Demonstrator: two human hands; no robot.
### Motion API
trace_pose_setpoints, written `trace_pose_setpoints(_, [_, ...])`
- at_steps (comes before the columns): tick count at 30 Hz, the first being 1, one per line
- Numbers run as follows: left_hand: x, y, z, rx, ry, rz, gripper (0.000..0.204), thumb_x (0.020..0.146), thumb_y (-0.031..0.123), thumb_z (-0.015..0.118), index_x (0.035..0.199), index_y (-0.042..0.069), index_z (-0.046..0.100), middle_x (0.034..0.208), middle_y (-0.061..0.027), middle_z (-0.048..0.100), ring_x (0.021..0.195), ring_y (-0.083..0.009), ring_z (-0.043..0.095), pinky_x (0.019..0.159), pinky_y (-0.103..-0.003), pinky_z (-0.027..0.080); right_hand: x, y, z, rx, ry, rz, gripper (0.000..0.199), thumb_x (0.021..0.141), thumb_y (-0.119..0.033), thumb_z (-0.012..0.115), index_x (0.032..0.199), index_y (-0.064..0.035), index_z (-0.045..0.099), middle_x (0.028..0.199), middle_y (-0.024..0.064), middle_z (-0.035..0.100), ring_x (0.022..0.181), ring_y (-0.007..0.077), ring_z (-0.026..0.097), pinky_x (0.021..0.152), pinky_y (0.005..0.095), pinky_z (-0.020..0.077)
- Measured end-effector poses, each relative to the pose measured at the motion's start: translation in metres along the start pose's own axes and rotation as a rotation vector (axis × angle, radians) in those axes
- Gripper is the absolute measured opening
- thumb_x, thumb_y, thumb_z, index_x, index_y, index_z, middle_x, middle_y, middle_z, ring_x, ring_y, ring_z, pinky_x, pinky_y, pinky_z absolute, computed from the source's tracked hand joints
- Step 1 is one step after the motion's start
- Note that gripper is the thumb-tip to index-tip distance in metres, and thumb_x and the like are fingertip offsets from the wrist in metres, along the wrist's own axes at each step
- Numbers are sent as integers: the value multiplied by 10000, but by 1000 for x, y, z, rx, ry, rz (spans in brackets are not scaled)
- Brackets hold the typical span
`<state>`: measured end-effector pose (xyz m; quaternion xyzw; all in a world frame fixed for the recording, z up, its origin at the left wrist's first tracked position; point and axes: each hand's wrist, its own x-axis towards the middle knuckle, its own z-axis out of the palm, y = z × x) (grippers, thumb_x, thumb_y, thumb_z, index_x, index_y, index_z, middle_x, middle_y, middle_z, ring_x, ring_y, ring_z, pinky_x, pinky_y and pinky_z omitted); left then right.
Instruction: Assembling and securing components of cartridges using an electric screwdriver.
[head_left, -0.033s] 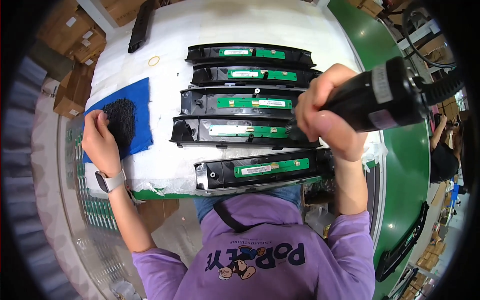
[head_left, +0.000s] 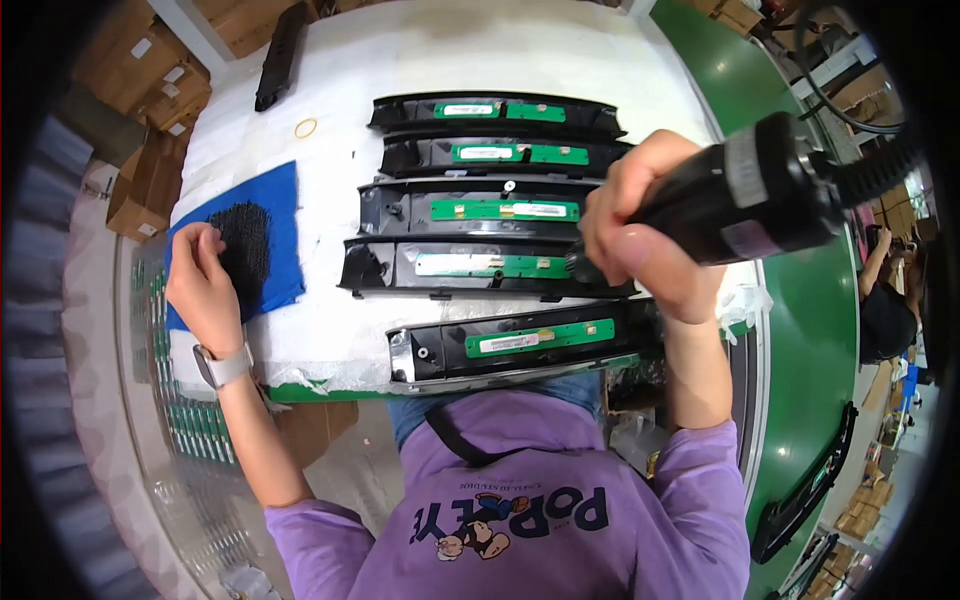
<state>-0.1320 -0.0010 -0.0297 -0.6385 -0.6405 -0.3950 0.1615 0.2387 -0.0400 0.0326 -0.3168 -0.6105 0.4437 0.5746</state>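
My right hand [head_left: 645, 235] is wrapped round a black electric screwdriver [head_left: 740, 195]. The tool's nose sits at the right end of a long black plastic housing [head_left: 370, 267], beside its green circuit board [head_left: 520, 264]; my fingers and the tool hide the exact contact. My left hand [head_left: 203, 280] rests at the edge of a pile of small black screws [head_left: 243, 245] on a blue cloth [head_left: 285, 200]. Its thumb and fingertips are pinched together, and whatever is between them is too small to make out. Nearest me, another housing with a board [head_left: 545, 340] lies slightly tilted.
Further housings [head_left: 410, 210] with green boards lie in a row behind. A yellow rubber band [head_left: 306, 128] and a black strip part [head_left: 280, 60] lie at the far left of the white-covered table [head_left: 330, 60]. Cartons [head_left: 140, 195] stand left; a green surface [head_left: 800, 330] runs along the right.
My right hand and the screwdriver have shifted very slightly left. My left hand stays at the screw pile, and the housings lie as before.
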Motion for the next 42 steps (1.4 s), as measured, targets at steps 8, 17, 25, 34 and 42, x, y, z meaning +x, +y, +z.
trace_pose_setpoints(8, [-31,59,7,-1000,-464,-465,58,852,19,602,893,6,563,752,-35,603,652,-85,551,618,-196,444,1,11,3,379,-73,-22,290,748,-129,670,909,-17,456,577,37,478,417,127,452,403,257,364])
trace_pose_setpoints(17, [-44,138,17,-1488,-807,-482,174,805,-38,634,973,-45,587,852,-129,665,751,-156,650,715,-264,537,3,4,1,697,-33,-294,327,833,-311,580,994,-59,450,595,11,484,424,125,458,492,305,425])
trace_pose_setpoints(25, [-52,154,13,-1613,-893,-546,106,811,-49,622,915,-58,606,838,-133,659,757,-183,659,732,-280,543,-3,4,1,744,-11,-414,341,857,-340,560,1030,-70,444,615,1,492,447,126,473,522,318,440])
trace_pose_setpoints(34, [-58,150,10,-1648,-929,-595,118,779,-102,620,891,-67,609,844,-161,665,761,-193,661,732,-283,544,-8,5,5,758,49,-368,318,844,-320,548,1004,-68,439,602,23,482,442,148,455,532,327,435])
trace_pose_setpoints(42, [-55,153,8,-1522,-973,-463,129,727,-142,645,810,-45,629,871,-156,665,879,-217,646,804,-269,511,-10,3,2,749,13,-261,379,875,-332,506,1115,-46,445,659,39,500,499,167,499,598,348,464])
